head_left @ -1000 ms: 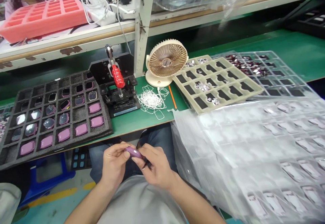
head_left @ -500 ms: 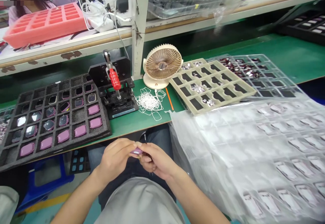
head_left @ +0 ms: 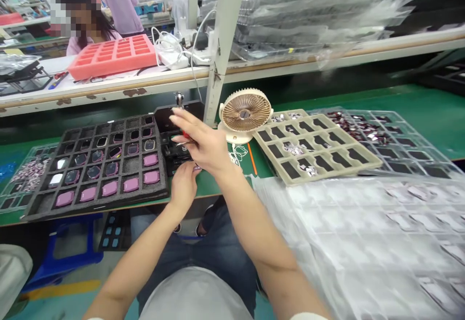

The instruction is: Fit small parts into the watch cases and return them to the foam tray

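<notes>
My left hand (head_left: 183,183) is at the front of a black clamping fixture (head_left: 174,153), its fingers closed at the base. A sliver of a purple watch case (head_left: 197,168) shows at its fingertips; the rest is hidden. Above it, my right hand (head_left: 209,146) reaches over the fixture with long fingers stretched out beside the red lever handle (head_left: 185,135), which is mostly covered. Thin dark tweezers (head_left: 189,142) stick out between its thumb and fingers. Left of the fixture, a black foam tray (head_left: 105,129) holds several purple cases (head_left: 109,189) and dark-screened watch pieces.
A cream fan (head_left: 245,112) stands behind white ring-shaped gaskets (head_left: 236,155) and an orange stick (head_left: 252,159). Right lie a beige tray (head_left: 319,165) of small parts, a clear tray (head_left: 407,126) and wrapped sheets (head_left: 327,223). A shelf post (head_left: 221,44) rises behind; co-workers sit and stand beyond.
Both hands have moved from my lap forward and left to the fixture. The purple case, held between both hands before, is now mostly hidden at my left fingers. The view has tilted up.
</notes>
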The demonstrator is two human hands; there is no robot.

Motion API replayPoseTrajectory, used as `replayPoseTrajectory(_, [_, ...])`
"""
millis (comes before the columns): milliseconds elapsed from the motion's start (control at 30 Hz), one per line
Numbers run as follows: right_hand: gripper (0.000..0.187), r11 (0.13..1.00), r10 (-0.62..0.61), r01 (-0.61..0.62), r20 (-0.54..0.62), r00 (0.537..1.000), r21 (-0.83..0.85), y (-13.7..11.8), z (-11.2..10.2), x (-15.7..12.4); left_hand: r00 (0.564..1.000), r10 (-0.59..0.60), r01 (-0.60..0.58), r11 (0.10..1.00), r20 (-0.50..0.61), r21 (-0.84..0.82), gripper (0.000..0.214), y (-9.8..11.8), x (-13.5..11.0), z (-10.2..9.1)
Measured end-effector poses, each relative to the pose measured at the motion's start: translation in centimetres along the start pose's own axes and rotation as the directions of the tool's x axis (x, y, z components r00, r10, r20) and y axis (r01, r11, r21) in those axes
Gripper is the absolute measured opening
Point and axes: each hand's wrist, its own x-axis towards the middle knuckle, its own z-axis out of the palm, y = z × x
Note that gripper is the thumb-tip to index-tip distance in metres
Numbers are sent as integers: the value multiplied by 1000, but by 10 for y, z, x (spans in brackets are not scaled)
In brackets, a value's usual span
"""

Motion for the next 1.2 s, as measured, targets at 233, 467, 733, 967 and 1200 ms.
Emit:
replayPoseTrajectory(233, [42, 999, 2, 9, -293, 956, 37, -3, 4, 49, 999, 39, -39, 999, 25, 21, 20, -19, -4, 3])
replayPoseTrajectory(467, [20, 910, 355, -330, 58, 933, -252, 28, 11, -52, 994, 67, -69, 997, -82, -19, 23, 6, -47, -23])
replayPoseTrajectory(733, [28, 865, 457, -306, 370, 809, -398, 71, 58, -79, 989, 84, -80, 996, -120, 44, 31, 24, -70, -47])
replayPoseTrajectory(967, [36, 853, 473, -333, 326, 819, -402, 43, 32, -83, 978, 56, -24, 987, -199, 159, 30, 26, -56, -53])
replayPoseTrajectory(1200, [37, 863, 441, -417, 22, 897, -283, -7, -18, -86, 986, 28, 9, 974, -162, 226, 32, -8, 8, 12])
